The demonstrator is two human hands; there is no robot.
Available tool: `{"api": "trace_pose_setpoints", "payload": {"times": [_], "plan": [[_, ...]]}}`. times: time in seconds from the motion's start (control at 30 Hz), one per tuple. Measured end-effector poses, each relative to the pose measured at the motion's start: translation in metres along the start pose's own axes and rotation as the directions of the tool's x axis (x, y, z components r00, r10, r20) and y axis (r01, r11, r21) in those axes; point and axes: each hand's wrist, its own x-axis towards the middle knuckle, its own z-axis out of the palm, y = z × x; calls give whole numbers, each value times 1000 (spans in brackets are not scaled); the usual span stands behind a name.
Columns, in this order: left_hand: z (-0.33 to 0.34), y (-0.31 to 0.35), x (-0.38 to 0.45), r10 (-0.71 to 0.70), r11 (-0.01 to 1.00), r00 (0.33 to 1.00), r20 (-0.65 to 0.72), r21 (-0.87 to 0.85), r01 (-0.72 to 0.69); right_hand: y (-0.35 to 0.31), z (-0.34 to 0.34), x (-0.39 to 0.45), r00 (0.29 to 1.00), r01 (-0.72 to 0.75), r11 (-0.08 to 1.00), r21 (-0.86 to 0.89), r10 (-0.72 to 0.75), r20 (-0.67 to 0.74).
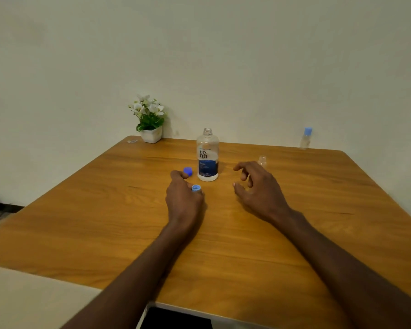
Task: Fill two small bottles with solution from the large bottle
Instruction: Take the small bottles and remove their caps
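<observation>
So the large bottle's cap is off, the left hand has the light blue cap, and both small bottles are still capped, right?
Not quite. In the head view only the far small bottle is capped. The near small bottle, behind the right hand, stands open. The large bottle is uncapped, and the left hand holds the light blue cap.
</observation>
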Motion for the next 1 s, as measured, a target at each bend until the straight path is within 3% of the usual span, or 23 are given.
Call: {"api": "trace_pose_setpoints", "payload": {"times": [0.27, 0.43, 0.5, 0.63, 0.8, 1.0], "plan": [[2, -1, 2, 4, 996, 1000, -9, 92, -3, 2, 3, -1, 998, -37, 999, 15, 37, 55], [5, 7, -16, 257, 966, 950, -177, 78, -247, 7, -8, 3, 987, -34, 992, 118, 52, -152], [15, 22, -26, 360, 932, 918, -168, 24, -362, 12, -16, 7, 956, -45, 971, 236, 110, -273], [62, 57, -31, 485, 863, 874, 2, -159, -479, 30, -32, 11, 842, -143, 906, 399, 323, -433], [138, 99, -26, 487, 841, 856, 172, -357, -407, 71, -59, 14, 649, -298, 808, 508, 562, -513], [211, 120, -13, 359, 881, 888, 288, -418, -221, 113, -69, 15, 351, -452, 608, 653, 794, -497]]}}
